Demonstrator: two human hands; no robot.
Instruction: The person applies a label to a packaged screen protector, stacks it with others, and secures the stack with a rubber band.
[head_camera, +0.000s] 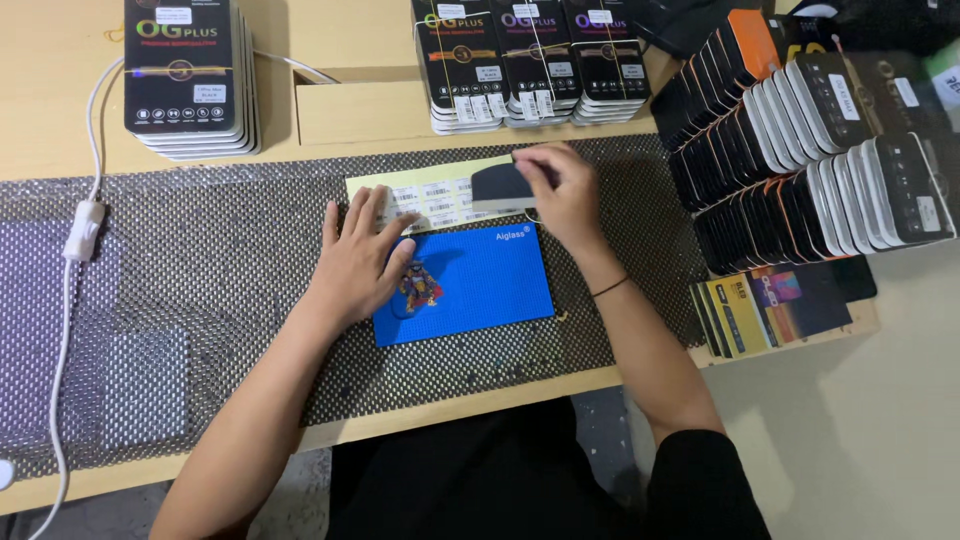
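My left hand (362, 258) lies flat with fingers spread on the left end of a blue mat (480, 285) and reaches onto a pale yellow sheet of white barcode stickers (425, 200). My right hand (562, 195) grips a flat dark package (500, 186) over the right end of that sticker sheet, just beyond the blue mat. A small colourful figure (420, 285) is printed on the mat beside my left thumb.
A dark mesh mat (200, 270) covers the wooden table. Stacks of boxed packages stand at the back left (185, 75) and back centre (530, 65). Rows of upright packages (810, 140) fill the right. A white cable with switch (82, 230) runs down the left.
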